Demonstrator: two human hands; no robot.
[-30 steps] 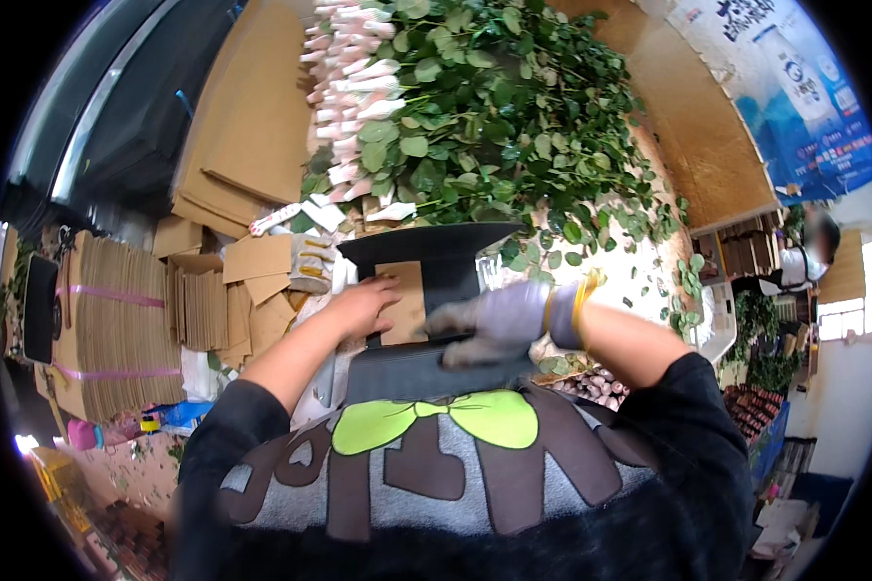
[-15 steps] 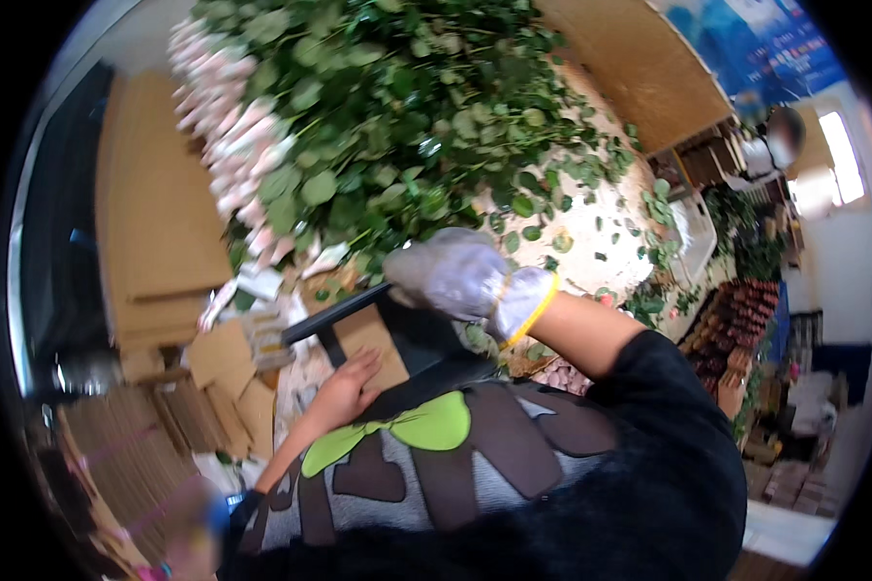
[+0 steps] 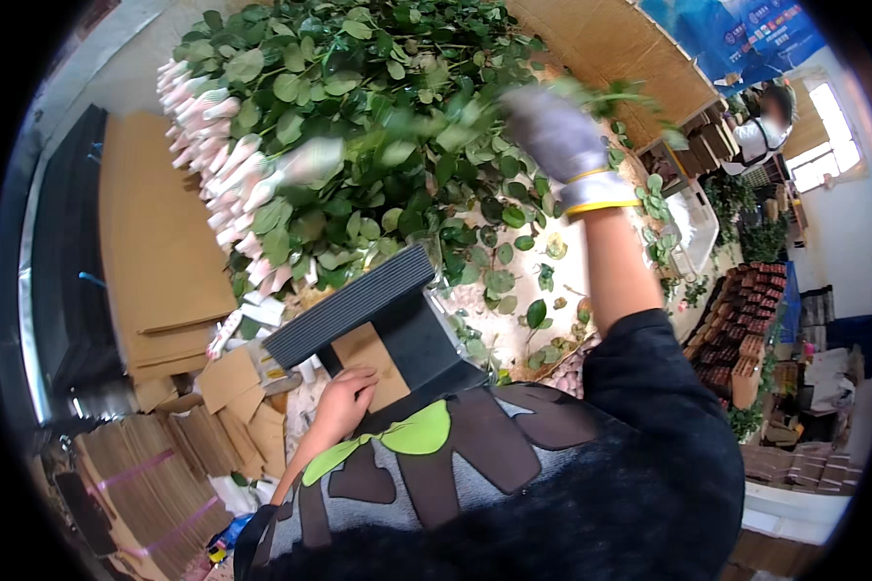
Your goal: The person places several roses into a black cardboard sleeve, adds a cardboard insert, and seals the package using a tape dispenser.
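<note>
My right hand point(image 3: 554, 136), in a grey-white glove with a yellow cuff edge, is raised over the right side of the leafy pile. It is closed round a rose stem, and the leaves point(image 3: 625, 97) stick out to its right. That rose's bud, in a pale net sleeve point(image 3: 310, 161), is smeared by motion at the left. My bare left hand point(image 3: 347, 399) rests at the near edge of a brown cardboard piece point(image 3: 370, 358), fingers closed over it. This cardboard lies in a black stand point(image 3: 419, 334) with a ridged bar point(image 3: 354, 305) along its far side.
Roses with netted pink-white buds point(image 3: 225, 174) lie heaped ahead, leaves point(image 3: 397, 58) to the right. Cardboard sheets point(image 3: 160, 223) and stacked flat cartons point(image 3: 131, 474) stand left. Bundled dark red flowers point(image 3: 741, 315) sit at the right. Another person point(image 3: 761, 136) stands far right.
My right hand has moved up and right from beside the stand, now carrying a rose across the pile. My left hand stays on the cardboard, its fingers more curled. The ridged bar shows more fully.
</note>
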